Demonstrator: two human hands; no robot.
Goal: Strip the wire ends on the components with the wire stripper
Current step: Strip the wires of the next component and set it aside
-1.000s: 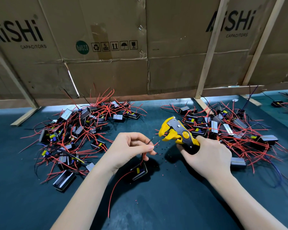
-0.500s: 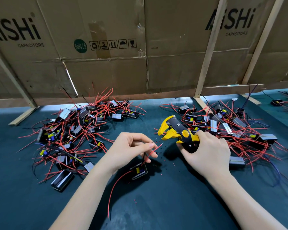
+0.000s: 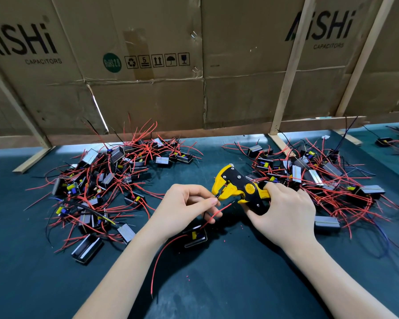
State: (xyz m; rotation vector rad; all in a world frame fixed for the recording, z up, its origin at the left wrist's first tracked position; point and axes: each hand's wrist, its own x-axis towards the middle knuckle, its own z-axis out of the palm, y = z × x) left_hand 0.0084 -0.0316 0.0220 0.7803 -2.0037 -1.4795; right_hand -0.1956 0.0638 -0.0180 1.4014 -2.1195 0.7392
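Just left of the wire stripper (image 3: 240, 191), the left hand (image 3: 182, 207) pinched a thin black wire (image 3: 217, 197) between curled fingertips, its end at the tool's yellow plastic jaws. The right hand (image 3: 283, 212) gripped the stripper's handles. Below the stripper, a boxy black component (image 3: 195, 238) lay on the dark mat (image 3: 240, 284), trailing a red wire (image 3: 161, 256).

Matt cardboard wall (image 3: 240, 65), glossy yellow plastic wire stripper (image 3: 237, 188)

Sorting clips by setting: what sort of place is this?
Probably a small electronics assembly workshop: piles of wired components, a yellow wire stripper in the right hand, and capacitor cartons walling the bench.
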